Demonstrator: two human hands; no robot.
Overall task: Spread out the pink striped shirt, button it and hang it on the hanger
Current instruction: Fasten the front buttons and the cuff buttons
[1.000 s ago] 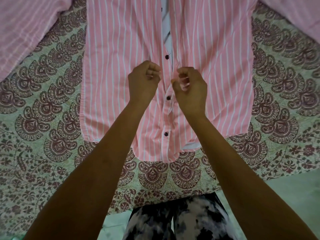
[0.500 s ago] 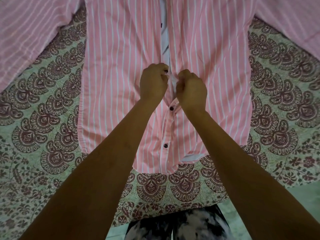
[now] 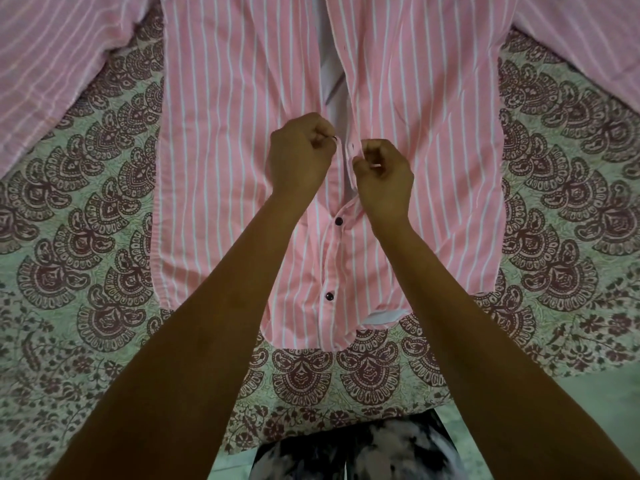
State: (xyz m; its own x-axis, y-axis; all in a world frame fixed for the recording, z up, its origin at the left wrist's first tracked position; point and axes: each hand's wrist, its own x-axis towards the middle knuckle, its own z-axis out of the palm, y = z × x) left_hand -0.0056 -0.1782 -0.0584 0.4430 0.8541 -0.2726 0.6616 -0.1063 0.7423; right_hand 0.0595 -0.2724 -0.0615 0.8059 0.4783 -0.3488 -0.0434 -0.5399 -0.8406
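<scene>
So the pink striped shirt [image 3: 225, 168] is lying flat, front side up, on a printed sheet [image 3: 86, 254] with a dark red paisley-ish pattern. Its hem is at the near end and the collar end runs off the far edge of the view. The left sleeve [image 3: 52, 64] and right sleeve [image 3: 588, 39] are spread out toward the far corners. Both hands are at the middle of the front opening, close together but not touching. The left hand [image 3: 299, 155] has its fingers curled up tight, pinching the edge of the left front panel, with something small and dark right at the fingertips — probably a button, can't say for sure. The right hand [image 3: 384, 181] is curled too, pinching the edge strip of the right panel and lifting it a little off the sheet. Nearer than the hands the front is closed with two dark buttons, the upper button [image 3: 338, 221] just near of the right wrist and the lower button [image 3: 329, 296] close to the hem. Farther than the hands the front is open and the white inside [image 3: 329, 74] shows in the gap. At the near edge you can see black-and-white patterned trousers [image 3: 346, 455] and a bit of pale floor [image 3: 588, 410] on the right.
</scene>
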